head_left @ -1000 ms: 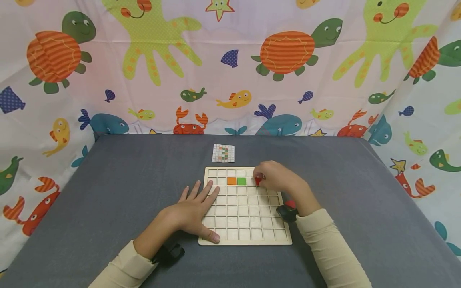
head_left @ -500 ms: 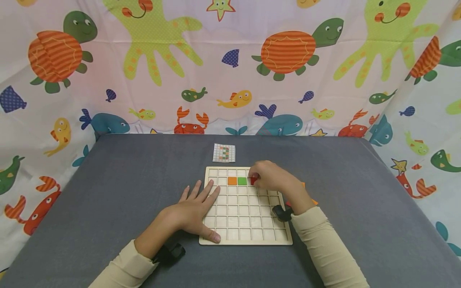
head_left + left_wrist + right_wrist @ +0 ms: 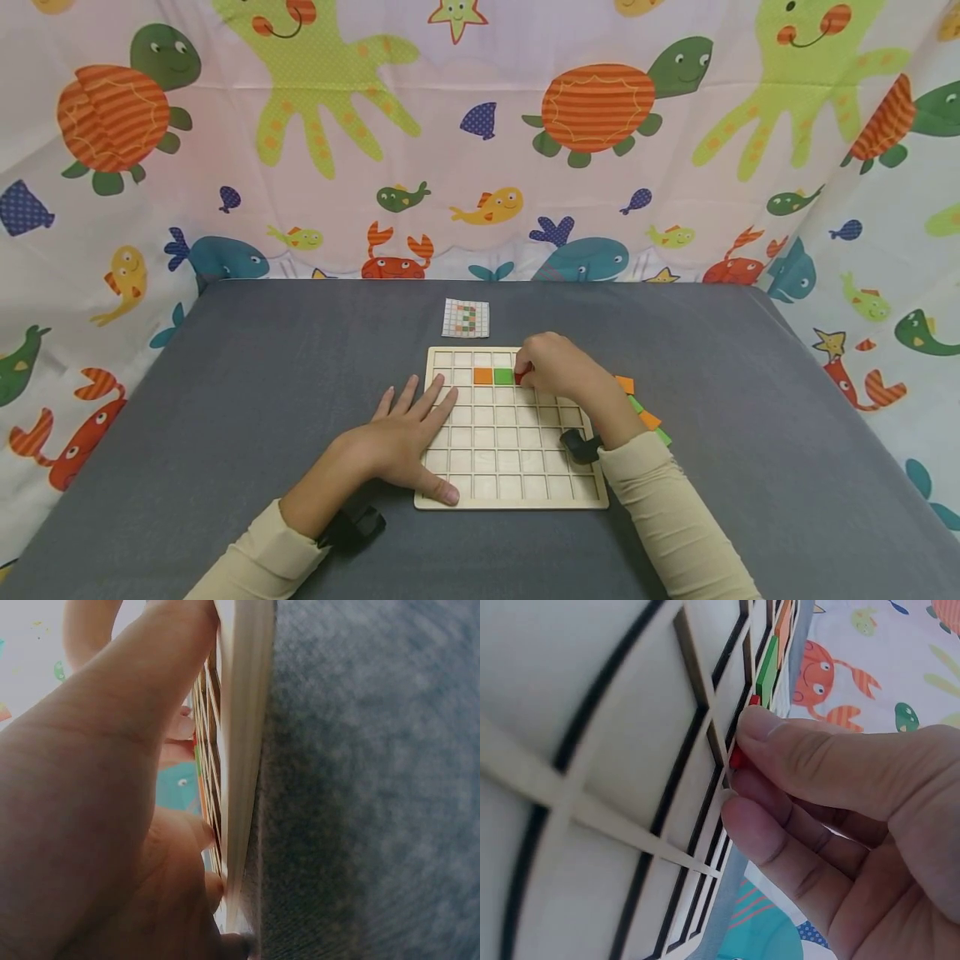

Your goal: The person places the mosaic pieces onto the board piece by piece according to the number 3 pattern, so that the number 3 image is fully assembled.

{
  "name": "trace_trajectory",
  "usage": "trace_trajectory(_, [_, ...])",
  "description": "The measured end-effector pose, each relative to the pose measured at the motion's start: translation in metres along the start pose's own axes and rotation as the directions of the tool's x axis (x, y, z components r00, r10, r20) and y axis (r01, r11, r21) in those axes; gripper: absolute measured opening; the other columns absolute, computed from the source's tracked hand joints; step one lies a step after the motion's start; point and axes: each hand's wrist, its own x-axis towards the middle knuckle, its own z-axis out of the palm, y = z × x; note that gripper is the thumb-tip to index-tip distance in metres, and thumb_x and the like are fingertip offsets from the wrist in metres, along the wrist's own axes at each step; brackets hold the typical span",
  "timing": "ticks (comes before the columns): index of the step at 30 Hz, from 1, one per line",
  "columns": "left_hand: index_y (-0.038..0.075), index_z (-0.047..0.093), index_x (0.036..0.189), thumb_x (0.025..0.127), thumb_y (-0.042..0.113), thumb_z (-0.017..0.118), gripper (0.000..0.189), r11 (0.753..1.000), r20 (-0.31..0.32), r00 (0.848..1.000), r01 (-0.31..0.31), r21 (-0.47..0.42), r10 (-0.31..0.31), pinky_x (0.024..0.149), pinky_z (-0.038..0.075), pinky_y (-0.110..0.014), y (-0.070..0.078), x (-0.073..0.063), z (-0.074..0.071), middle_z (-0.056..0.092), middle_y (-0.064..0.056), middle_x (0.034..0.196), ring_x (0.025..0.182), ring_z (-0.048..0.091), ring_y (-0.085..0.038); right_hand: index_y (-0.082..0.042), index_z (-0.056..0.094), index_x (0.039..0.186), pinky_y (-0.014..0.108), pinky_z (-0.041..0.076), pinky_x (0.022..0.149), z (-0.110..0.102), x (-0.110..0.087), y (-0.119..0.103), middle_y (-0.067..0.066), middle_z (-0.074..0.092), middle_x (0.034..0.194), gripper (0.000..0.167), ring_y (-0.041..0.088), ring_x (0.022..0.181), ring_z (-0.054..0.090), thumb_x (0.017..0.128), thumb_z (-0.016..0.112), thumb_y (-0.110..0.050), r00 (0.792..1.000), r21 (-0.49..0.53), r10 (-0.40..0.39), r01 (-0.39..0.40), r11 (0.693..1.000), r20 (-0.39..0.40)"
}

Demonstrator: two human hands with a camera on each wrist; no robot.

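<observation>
- On the gray tablecloth [image 3: 285,433]: wooden grid board [image 3: 508,462], flat, its square cells framed by raised dividers.
- Left hand [image 3: 405,443]: fingers spread and straight, gripping nothing. The index finger and thumb rest on the board's left side, the thumb at the near left corner.
- Right hand [image 3: 558,367]: thumb and fingers bent, pinching 1 red tile [image 3: 737,757] over the board.
- Red tile: located in row 2 from the far edge, just right of the green tile [image 3: 502,377]. Full seating in the cell cannot be determined; the fingers cover part of it.
- Orange tile [image 3: 482,377]: set in row 2, in the cell directly left of the green tile.
- Loose tiles [image 3: 624,384]: 2 orange and 2 green visible on the cloth, right of the board, beside the right sleeve [image 3: 667,508].
- Pattern card [image 3: 466,318]: flat on the cloth, beyond the board's far edge, printed with a colored grid.
- Rear: sea-animal curtain [image 3: 442,158].
</observation>
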Motion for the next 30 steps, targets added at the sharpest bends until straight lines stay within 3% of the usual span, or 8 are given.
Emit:
trace_trajectory(8, [0.017, 0.008, 0.163, 0.066, 0.082, 0.071, 0.133, 1.000, -0.004, 1.000, -0.001, -0.005, 0.001, 0.114, -0.001, -0.065, 0.000, 0.001, 0.000, -0.006, -0.009, 0.167, 0.149, -0.012, -0.040, -0.010, 0.077, 0.076, 0.033, 0.051, 0.072, 0.005, -0.003, -0.004, 0.002, 0.070, 0.087, 0.023, 0.017, 0.082, 0.061, 0.083, 0.071, 0.011, 0.999, -0.044, 0.000, -0.002, 0.999, -0.041])
trace_trajectory(11, [0.017, 0.008, 0.163, 0.066, 0.082, 0.071, 0.133, 1.000, -0.002, 1.000, -0.001, -0.005, 0.001, 0.114, -0.002, -0.065, 0.000, 0.001, 0.001, -0.007, -0.009, 0.167, 0.149, -0.013, -0.040, -0.012, 0.063, 0.064, 0.028, 0.039, 0.062, 0.007, -0.011, -0.009, -0.003, 0.056, 0.075, 0.032, 0.012, 0.071, 0.047, 0.086, 0.068, 0.011, 0.998, -0.107, -0.047, 0.042, 0.993, -0.047])
trace_trajectory(14, [0.017, 0.008, 0.163, 0.066, 0.083, 0.071, 0.133, 1.000, 0.000, 1.000, 0.000, -0.002, 0.000, 0.114, -0.002, -0.065, 0.000, 0.001, 0.001, -0.007, -0.009, 0.167, 0.149, -0.013, -0.041, -0.011, 0.065, 0.070, 0.026, 0.039, 0.061, 0.010, -0.021, -0.014, -0.001, 0.054, 0.076, 0.028, 0.012, 0.070, 0.047, 0.088, 0.068, 0.011, 0.995, -0.177, -0.090, 0.080, 0.981, -0.049])
trace_trajectory(16, [0.017, 0.008, 0.163, 0.066, 0.083, 0.071, 0.133, 1.000, 0.000, 1.000, 0.002, 0.003, -0.002, 0.114, -0.002, -0.065, 0.000, 0.001, 0.001, -0.007, -0.009, 0.167, 0.149, -0.013, -0.041, -0.008, 0.071, 0.080, 0.027, 0.047, 0.066, 0.011, -0.028, -0.016, 0.001, 0.060, 0.082, 0.023, 0.014, 0.074, 0.055, 0.089, 0.067, 0.012, 0.994, -0.193, -0.096, 0.086, 0.977, -0.043])
trace_trajectory(18, [0.017, 0.008, 0.163, 0.066, 0.083, 0.071, 0.133, 1.000, 0.001, 1.000, 0.004, 0.006, -0.004, 0.114, -0.002, -0.065, 0.000, 0.001, 0.001, -0.006, -0.009, 0.168, 0.149, -0.013, -0.041, -0.006, 0.076, 0.096, 0.033, 0.054, 0.077, 0.013, -0.035, -0.016, 0.007, 0.069, 0.096, 0.024, 0.020, 0.088, 0.065, 0.089, 0.065, 0.014, 0.995, -0.182, -0.088, 0.080, 0.980, -0.040])
trace_trajectory(22, [0.017, 0.009, 0.163, 0.066, 0.082, 0.071, 0.133, 1.000, -0.001, 1.000, 0.005, 0.005, -0.005, 0.114, -0.002, -0.065, 0.000, 0.001, 0.000, -0.006, -0.010, 0.168, 0.149, -0.012, -0.041, -0.005, 0.075, 0.111, 0.039, 0.054, 0.084, 0.009, -0.047, -0.007, 0.008, 0.072, 0.112, 0.035, 0.025, 0.101, 0.067, 0.090, 0.058, 0.017, 0.996, -0.070, -0.086, 0.085, 0.994, -0.017])
trace_trajectory(26, [0.016, 0.009, 0.163, 0.066, 0.083, 0.071, 0.133, 1.000, -0.002, 1.000, 0.001, 0.002, -0.001, 0.114, -0.002, -0.065, 0.001, 0.001, 0.001, -0.006, -0.010, 0.168, 0.149, -0.012, -0.041, -0.001, 0.071, 0.121, 0.045, 0.054, 0.086, -0.013, -0.064, 0.006, 0.012, 0.071, 0.117, 0.037, 0.028, 0.105, 0.066, 0.092, 0.055, 0.014, 1.000, 0.031, 0.016, -0.017, 0.999, 0.023])
trace_trajectory(30, [0.017, 0.008, 0.163, 0.066, 0.083, 0.070, 0.134, 1.000, 0.002, 1.000, 0.003, 0.006, -0.003, 0.114, -0.003, -0.064, 0.001, 0.001, 0.001, -0.007, -0.009, 0.168, 0.150, -0.013, -0.040, -0.003, 0.072, 0.106, 0.044, 0.054, 0.077, -0.037, -0.082, 0.021, 0.007, 0.069, 0.095, 0.019, 0.023, 0.086, 0.064, 0.090, 0.066, 0.004, 0.973, -0.008, 0.226, -0.226, 0.974, 0.043])
